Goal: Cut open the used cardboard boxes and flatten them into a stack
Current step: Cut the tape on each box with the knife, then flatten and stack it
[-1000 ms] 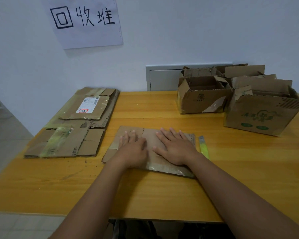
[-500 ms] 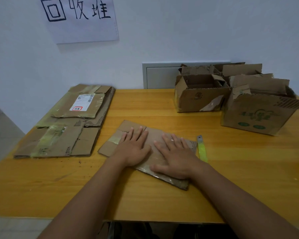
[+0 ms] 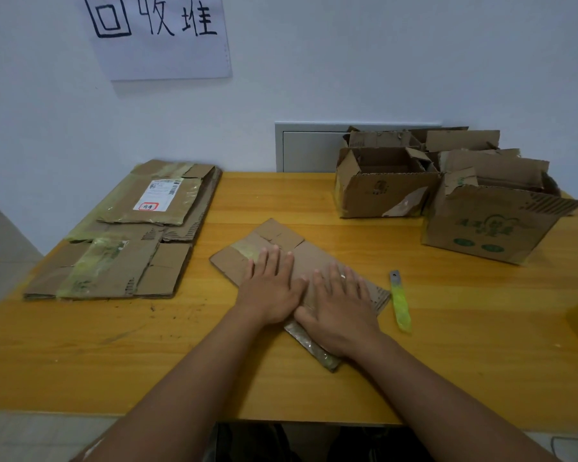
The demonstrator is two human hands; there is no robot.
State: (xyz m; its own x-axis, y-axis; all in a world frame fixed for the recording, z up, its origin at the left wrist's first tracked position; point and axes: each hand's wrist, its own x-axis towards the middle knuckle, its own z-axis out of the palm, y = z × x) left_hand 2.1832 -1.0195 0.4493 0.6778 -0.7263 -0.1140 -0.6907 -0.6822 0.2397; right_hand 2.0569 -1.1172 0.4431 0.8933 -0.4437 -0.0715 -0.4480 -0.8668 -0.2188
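Dim, even indoor light, soft shadows, wide-angle bending at the edges.

upright boxes (image 3: pixel 386 186): 4 | cutter (image 3: pixel 400 301): 1 | hands (image 3: pixel 271 288): 2

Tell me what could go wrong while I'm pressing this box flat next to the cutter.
The yellow-green cutter lies just beside your right hand, metal tip exposed; a sideways slip might catch it. The flattened box sits skewed under both hands, left hand included, so it may spring back or slide. Carrying it to the stack could knock that pile askew.
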